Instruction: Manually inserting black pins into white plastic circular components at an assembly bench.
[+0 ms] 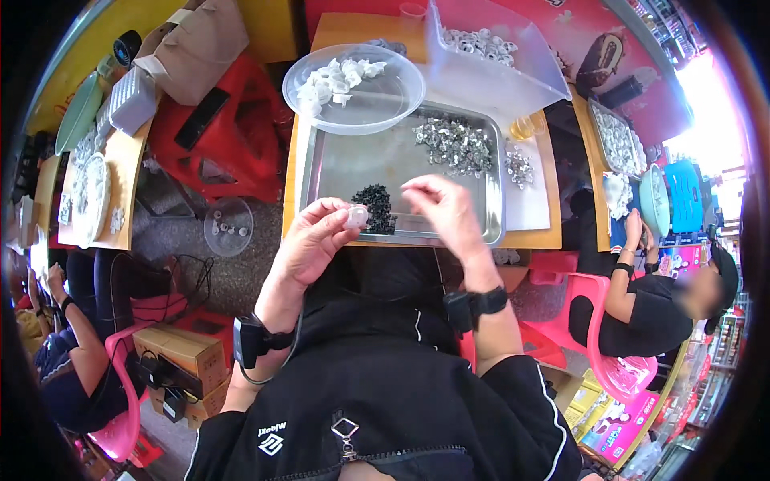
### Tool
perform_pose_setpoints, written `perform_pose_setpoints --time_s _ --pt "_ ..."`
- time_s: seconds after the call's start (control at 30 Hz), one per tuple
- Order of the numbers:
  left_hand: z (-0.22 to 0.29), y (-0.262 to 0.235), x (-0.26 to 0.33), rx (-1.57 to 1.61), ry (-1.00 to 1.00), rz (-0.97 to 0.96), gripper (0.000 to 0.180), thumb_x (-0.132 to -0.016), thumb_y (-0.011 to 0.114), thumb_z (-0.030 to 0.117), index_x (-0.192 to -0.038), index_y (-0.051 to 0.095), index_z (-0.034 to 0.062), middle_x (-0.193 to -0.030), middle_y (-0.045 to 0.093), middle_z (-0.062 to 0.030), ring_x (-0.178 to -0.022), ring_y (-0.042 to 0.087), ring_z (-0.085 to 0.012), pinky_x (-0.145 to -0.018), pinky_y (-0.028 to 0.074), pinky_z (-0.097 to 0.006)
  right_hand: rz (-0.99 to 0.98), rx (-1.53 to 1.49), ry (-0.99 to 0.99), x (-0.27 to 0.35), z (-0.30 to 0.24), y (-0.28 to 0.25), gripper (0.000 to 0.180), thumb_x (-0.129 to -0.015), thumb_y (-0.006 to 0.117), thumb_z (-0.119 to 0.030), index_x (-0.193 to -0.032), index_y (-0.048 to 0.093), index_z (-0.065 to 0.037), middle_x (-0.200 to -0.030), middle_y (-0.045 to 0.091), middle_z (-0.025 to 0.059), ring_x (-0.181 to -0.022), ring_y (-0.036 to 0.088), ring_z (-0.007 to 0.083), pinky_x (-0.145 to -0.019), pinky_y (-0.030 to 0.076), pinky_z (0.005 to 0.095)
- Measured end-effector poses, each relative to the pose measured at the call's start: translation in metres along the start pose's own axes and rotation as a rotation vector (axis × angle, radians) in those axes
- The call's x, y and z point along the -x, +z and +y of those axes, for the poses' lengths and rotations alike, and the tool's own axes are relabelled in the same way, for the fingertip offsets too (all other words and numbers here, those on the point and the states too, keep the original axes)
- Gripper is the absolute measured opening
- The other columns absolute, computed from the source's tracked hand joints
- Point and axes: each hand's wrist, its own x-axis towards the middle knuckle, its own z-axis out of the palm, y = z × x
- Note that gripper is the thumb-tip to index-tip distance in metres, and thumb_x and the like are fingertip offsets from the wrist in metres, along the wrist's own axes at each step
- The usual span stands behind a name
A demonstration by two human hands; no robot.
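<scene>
My left hand (pixel 309 236) pinches a small round translucent white plastic part (pixel 358 216) between thumb and fingertips, over the near edge of the metal tray (pixel 337 152). Just beyond that part lies a pile of small black pieces (pixel 373 200) in the tray. To its right, my right hand (pixel 449 212) hovers above the tray with thumb and fingers drawn together. It is a little blurred, and whatever its fingertips may hold cannot be made out. Silvery metal pieces (pixel 455 146) are heaped in the tray's far right part.
A clear round basin (pixel 385 100) with white pieces rests over the tray's far left. Behind stands a clear bin (pixel 513 76) of white rings. More metal bits (pixel 519 167) lie right of the tray. A red stool (pixel 220 148) stands left; co-workers sit on both sides.
</scene>
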Motion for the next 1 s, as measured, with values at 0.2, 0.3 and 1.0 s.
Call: perform_pose_setpoints --time_s 0.2,0.3,1.0 --pt "0.001 -0.003 -0.003 0.067 -0.002 -0.045 0.008 -0.087 0.062 0.012 -0.093 0.058 0.0079 -0.096 0.063 -0.0068 -0.089 0.063 -0.0162 -0.077 0.053 -0.027 0.234 0.609 -0.215 -0.022 0.055 -0.058 0.009 -0.081 0.062 -0.01 -0.089 0.064 -0.005 -0.086 0.059 0.0122 -0.076 0.061 0.0296 -0.068 0.049 0.0372" --pt "0.002 0.0 -0.003 0.077 -0.01 -0.076 0.009 -0.088 0.061 0.012 -0.095 0.057 0.0076 -0.096 0.063 -0.0072 -0.089 0.063 -0.0171 -0.076 0.054 -0.027 0.186 0.72 -0.239 -0.028 0.065 -0.058 0.01 -0.081 0.063 -0.01 -0.09 0.064 -0.006 -0.088 0.059 0.012 -0.077 0.06 0.0305 -0.069 0.049 0.0376" --pt "0.002 0.0 -0.009 0.123 -0.043 -0.025 0.024 -0.088 0.061 0.014 -0.107 0.057 0.0012 -0.1 0.064 -0.0103 -0.093 0.064 -0.0216 -0.081 0.053 -0.028 -0.082 -0.892 0.408 -0.012 0.015 0.002 0.015 -0.087 0.059 -0.004 -0.1 0.061 0.001 -0.088 0.065 0.0101 -0.073 0.063 0.0132 -0.068 0.054 0.0224"
